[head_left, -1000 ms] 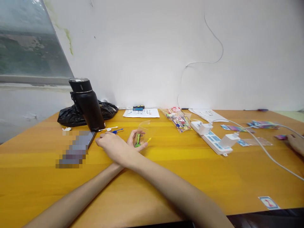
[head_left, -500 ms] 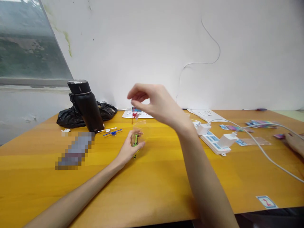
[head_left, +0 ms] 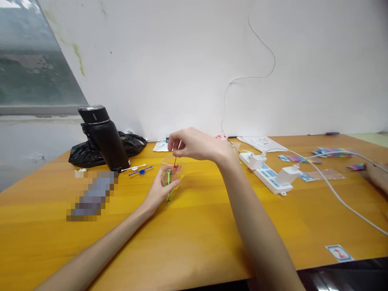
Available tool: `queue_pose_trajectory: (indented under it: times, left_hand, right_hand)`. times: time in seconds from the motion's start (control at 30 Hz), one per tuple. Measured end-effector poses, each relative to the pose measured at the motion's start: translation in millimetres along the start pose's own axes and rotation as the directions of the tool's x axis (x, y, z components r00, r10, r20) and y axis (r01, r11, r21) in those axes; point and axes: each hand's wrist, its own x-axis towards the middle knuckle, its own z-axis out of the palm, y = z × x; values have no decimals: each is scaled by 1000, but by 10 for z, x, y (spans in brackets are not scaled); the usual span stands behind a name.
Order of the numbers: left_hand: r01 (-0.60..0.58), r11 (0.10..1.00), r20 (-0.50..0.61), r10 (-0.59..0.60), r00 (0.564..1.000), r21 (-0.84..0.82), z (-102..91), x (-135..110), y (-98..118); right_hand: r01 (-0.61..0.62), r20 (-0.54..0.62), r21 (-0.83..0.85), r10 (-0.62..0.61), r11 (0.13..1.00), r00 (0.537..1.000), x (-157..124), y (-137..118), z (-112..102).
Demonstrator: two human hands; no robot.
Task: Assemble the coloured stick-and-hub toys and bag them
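Dangling red piece: hanging from the right fingertips above the table (head_left: 212, 234), the slender red piece (head_left: 176, 166) points nearly straight down, its upper end pinched and its wider part lower.
Right hand: arched over the scene, wrist high, the right hand (head_left: 197, 145) is closed on the shaft and is the nearer of the two — it already has the piece in its fingertips.
Left hand: below and to the left, the left hand (head_left: 160, 190) grips a small clear bag (head_left: 165, 166) between thumb and fingers. The two hands stand apart, one over the other.
Clear bag: its top edge spreads just under the right fingertips, in line with the red shaft. Whether the piece's lower part is inside the plastic or in front of it, the view cannot tell.
Green and yellow: a green piece (head_left: 169, 178) stands roughly upright and appears to be within the bag; a yellow piece (head_left: 182, 177) slants past the left thumb — inside or outside is unclear.
White and blue: beyond the left hand, to its left, a white piece (head_left: 133, 167) and a blue piece (head_left: 141, 172) lie flat near a black bottle (head_left: 104, 139).
Far right: another person's hand (head_left: 377, 174) rests at the table's side, well apart.
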Motion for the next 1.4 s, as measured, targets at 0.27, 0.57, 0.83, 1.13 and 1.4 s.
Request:
queue_pose_trajectory:
  times: [0.27,0.57,0.83,1.13,1.4]
  left_hand:
    - [44,999,25,-44,999,-13,31,-18,93]
    - [32,996,18,-30,999,-83,31,-9,43]
    - [54,993,35,-51,998,-103,52,-33,140]
    - [78,995,135,-70,988,-56,21,-50,94]
    - [67,998,207,-64,976,-9,17,-50,46]
  right_hand:
    - [3,174,12,-5,1000,985,110,-21,168]
    - [-12,172,16,9,1000,985,79,20,87]
    - [-19,78,-109,28,994,997,155,195,194]
    - [11,49,22,-12,1000,999,202,297,181]
    - [18,-23,103,-15,995,1000,110,489,33]
